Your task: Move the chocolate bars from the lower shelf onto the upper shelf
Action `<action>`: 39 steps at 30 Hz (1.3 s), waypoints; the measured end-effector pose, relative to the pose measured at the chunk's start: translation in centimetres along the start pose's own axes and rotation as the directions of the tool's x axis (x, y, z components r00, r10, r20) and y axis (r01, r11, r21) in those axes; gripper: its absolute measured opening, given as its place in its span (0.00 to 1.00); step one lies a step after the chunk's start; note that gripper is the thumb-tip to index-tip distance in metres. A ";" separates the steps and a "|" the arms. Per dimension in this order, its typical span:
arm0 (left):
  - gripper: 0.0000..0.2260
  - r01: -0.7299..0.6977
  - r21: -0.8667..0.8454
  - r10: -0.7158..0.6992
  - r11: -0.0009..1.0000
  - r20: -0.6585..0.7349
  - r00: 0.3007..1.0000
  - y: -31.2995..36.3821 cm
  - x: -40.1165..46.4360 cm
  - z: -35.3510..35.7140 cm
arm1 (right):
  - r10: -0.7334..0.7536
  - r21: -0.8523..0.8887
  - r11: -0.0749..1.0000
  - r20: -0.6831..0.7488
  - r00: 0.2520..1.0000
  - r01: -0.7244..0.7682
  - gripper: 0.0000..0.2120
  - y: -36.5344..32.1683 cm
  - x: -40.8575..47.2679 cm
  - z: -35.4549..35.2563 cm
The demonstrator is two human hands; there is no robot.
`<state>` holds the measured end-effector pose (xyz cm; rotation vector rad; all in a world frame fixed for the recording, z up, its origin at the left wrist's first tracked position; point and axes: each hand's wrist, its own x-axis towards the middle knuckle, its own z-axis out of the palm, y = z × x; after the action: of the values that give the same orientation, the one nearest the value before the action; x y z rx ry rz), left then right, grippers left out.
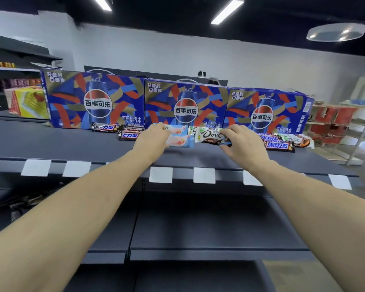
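Both my arms reach up to the dark upper shelf (72, 142). My left hand (154, 138) is closed around the left ends of two pale blue and pink Dove bars (180, 135) lying on the shelf. My right hand (240, 142) pinches the right end of a white and brown Dove bar (210, 135), which lies just right of the pink ones. Snickers bars (279, 144) and more Dove bars (299, 141) lie further right. Dark Snickers bars with Chinese lettering (129, 134) lie to the left. The lower shelf (198, 230) below shows no bars.
Three blue Pepsi gift boxes (97, 100) stand in a row along the back of the upper shelf, right behind the bars. White price tags (203, 175) line the shelf's front edge. A yellow carton (27, 102) sits at far left; a white rack (346, 127) with red goods stands at right.
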<state>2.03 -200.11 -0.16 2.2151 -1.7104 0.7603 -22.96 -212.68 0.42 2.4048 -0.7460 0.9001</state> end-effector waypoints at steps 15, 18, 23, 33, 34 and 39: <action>0.12 0.073 0.025 -0.075 0.997 0.116 0.990 -2.0 8.0 5.2 | 0.024 -0.028 0.999 0.218 0.976 -0.019 0.16 0.9 8.0 6.6; 0.14 0.106 0.039 -0.110 0.994 0.140 0.984 -1.7 9.1 5.5 | 0.033 -0.018 0.999 0.207 0.978 -0.030 0.16 2.0 8.5 7.0; 0.16 0.144 0.079 -0.154 0.986 0.141 0.978 -1.1 10.4 6.4 | 0.117 -0.026 0.993 0.244 0.963 -0.114 0.18 3.8 8.0 7.7; 0.17 0.181 0.121 -0.197 0.976 0.132 0.972 -1.3 11.2 7.1 | 0.173 -0.007 0.985 0.211 0.962 -0.175 0.23 5.4 8.5 8.7; 0.17 0.179 0.122 -0.194 0.976 0.128 0.973 -1.2 11.2 7.2 | 0.191 0.009 0.980 0.202 0.960 -0.197 0.25 5.7 8.3 8.7; 0.18 0.183 0.109 -0.196 0.977 0.117 0.974 -1.2 11.3 7.6 | 0.244 -0.008 0.969 0.154 0.957 -0.245 0.30 7.0 7.5 8.4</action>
<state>7.10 -212.78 -0.32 2.4997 -1.5148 0.6829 -18.80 -225.24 1.51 2.4488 -1.1203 0.8173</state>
